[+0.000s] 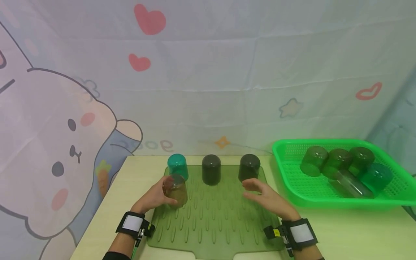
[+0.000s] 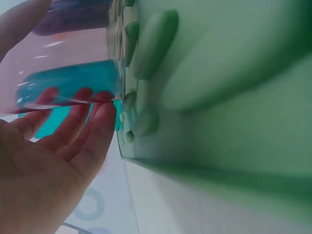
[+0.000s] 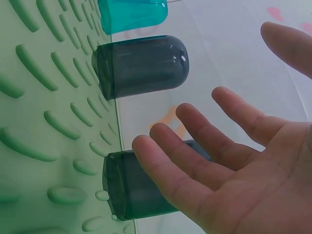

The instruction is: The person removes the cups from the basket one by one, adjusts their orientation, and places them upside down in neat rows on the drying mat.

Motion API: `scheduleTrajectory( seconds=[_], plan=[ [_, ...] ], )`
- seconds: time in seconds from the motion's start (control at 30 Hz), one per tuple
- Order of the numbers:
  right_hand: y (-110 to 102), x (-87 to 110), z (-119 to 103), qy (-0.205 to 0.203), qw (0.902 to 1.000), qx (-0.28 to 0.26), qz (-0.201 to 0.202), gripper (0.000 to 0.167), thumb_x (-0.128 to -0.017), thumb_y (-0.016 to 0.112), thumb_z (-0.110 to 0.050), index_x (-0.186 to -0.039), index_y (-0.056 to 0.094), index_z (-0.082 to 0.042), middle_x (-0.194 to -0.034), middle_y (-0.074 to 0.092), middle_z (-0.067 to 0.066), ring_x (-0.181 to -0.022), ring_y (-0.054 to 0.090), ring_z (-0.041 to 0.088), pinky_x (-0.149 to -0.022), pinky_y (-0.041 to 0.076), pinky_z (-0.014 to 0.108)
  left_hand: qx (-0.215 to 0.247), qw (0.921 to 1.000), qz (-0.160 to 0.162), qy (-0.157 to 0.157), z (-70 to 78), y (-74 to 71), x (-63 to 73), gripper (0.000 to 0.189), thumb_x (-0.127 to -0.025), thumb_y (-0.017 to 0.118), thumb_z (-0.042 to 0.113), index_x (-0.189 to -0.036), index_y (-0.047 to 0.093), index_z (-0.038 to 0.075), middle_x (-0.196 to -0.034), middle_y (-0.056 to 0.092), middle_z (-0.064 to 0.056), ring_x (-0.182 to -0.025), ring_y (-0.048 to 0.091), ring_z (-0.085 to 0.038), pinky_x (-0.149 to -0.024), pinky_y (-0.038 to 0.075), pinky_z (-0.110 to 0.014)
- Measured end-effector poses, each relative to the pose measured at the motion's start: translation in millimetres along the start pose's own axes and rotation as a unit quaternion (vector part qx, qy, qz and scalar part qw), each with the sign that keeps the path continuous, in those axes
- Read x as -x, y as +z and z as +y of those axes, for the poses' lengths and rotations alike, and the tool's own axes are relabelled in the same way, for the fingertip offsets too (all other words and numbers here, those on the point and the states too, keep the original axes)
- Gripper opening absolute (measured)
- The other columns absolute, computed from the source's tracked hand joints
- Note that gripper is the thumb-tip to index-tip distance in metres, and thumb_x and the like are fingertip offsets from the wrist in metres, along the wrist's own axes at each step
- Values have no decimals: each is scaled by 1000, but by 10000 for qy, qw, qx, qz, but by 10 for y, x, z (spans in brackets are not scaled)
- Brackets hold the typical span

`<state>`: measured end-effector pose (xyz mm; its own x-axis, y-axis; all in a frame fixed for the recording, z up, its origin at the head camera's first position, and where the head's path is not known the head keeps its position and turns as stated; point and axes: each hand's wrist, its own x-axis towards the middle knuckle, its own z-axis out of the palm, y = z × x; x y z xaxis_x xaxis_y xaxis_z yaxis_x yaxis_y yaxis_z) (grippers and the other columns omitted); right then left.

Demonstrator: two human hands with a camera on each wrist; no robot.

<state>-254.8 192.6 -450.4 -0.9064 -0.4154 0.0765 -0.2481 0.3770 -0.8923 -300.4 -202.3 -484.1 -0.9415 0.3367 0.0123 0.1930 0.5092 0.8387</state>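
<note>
My left hand is around a see-through pinkish-brown cup that stands upside down on the green ridged drying mat. The left wrist view shows the fingertips along one side of this cup and the thumb on its opposite side. Just behind it is an upturned teal cup. Two dark grey cups, one in the middle and one to the right, stand upside down in the same back row. In front of the right grey cup, my right hand hovers with spread fingers, holding nothing.
A bright green plastic basket stands right of the mat with several cups in it, among them a teal one and a clear one on its side. A printed cloth hangs behind the pale table.
</note>
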Motion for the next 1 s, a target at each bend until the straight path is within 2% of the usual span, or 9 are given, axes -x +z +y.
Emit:
scheduleTrajectory(
  seconds=[0.13, 0.33, 0.47, 0.57, 0.67, 0.8, 1.0],
  plan=[
    [-5, -3, -7, 16, 10000, 28, 7, 46, -95, 59, -28, -132, 47, -3, -135, 47, 19, -126, 41, 38, -99, 38, 53, 107, 9999, -111, 61, 18, -17, 22, 75, -72, 83, 9, -132, 39, 1, -121, 50, -15, -110, 51, -32, -88, 46, -44],
    [-14, -5, -10, 3, 10000, 70, -4, 47, -95, 59, -28, -132, 47, -3, -134, 47, 19, -125, 42, 38, -98, 39, 53, 368, 9991, -194, 4, 24, -46, 49, 82, -72, 83, 10, -137, 34, 2, -125, 47, -17, -113, 49, -32, -88, 46, -42],
    [-28, -10, -21, -54, 9998, 181, 29, 45, -95, 58, -27, -132, 48, -4, -133, 49, 19, -124, 43, 38, -97, 40, 53, 333, 9993, -168, -14, 90, -99, 68, 91, -73, 83, 12, -143, 26, 3, -130, 45, -23, -117, 47, -38, -88, 47, -46],
    [-55, -1, -55, -24, 9992, 377, 98, 44, -95, 58, -28, -130, 49, -4, -132, 50, 19, -123, 45, 38, -96, 41, 53, -46, 10000, -12, -18, 197, -157, 80, 97, -73, 83, 17, -147, 22, 4, -137, 39, -27, -124, 41, -43, -93, 44, -52],
    [-102, 11, -101, 2, 9968, 791, 117, 44, -95, 58, -30, -129, 51, -2, -130, 51, 22, -120, 47, 39, -93, 44, 52, -739, 9972, 112, 16, 348, -228, 96, 97, -74, 83, 23, -148, 23, 4, -143, 32, -27, -129, 35, -45, -96, 40, -56],
    [-207, 8, -188, -88, 9902, 1392, -125, 46, -95, 57, -32, -127, 52, 1, -127, 52, 23, -115, 50, 41, -89, 47, 50, -1601, 9869, 74, 211, 604, -288, 120, 92, -74, 82, 29, -146, 31, 4, -142, 32, -27, -128, 36, -44, -94, 41, -57],
    [-421, 6, -377, -265, 9813, 1833, -523, 45, -95, 58, -28, -123, 52, 6, -123, 53, 25, -109, 52, 42, -86, 48, 48, -2197, 9739, -154, 556, 943, -226, 135, 84, -76, 81, 31, -144, 37, 5, -143, 31, -26, -129, 34, -44, -94, 42, -55]
  ],
)
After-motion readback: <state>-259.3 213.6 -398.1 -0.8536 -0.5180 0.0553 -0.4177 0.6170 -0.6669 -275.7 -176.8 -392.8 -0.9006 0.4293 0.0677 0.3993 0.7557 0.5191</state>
